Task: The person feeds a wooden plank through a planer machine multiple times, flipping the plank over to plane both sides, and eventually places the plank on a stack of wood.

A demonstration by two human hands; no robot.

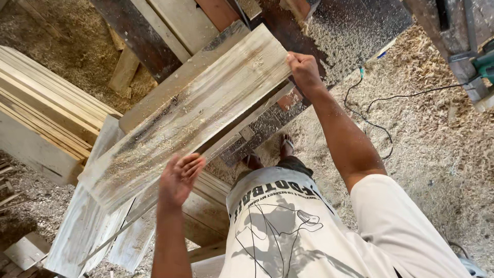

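Over sawdust-strewn floor (437, 154): long pale dusty wooden plank (195, 113), axis running diagonally. Right hand (303, 69) clamped on far end; left hand (179, 177) open-fingered beside near edge, gripping nothing.

A stack of pale planks (46, 103) lies at the left, over a floor covered in sawdust (432, 149). A black cable (378, 126) runs across the sawdust at the right. A green power tool (484, 64) sits at the right edge.

I am seeing the plank (195, 113) lying slantwise across the worktop (329, 31), over other boards (87, 231). A stack of planks (46, 108) is sitting to its left. A cable (381, 110) is trailing over the sawdust floor (427, 154) on the right.
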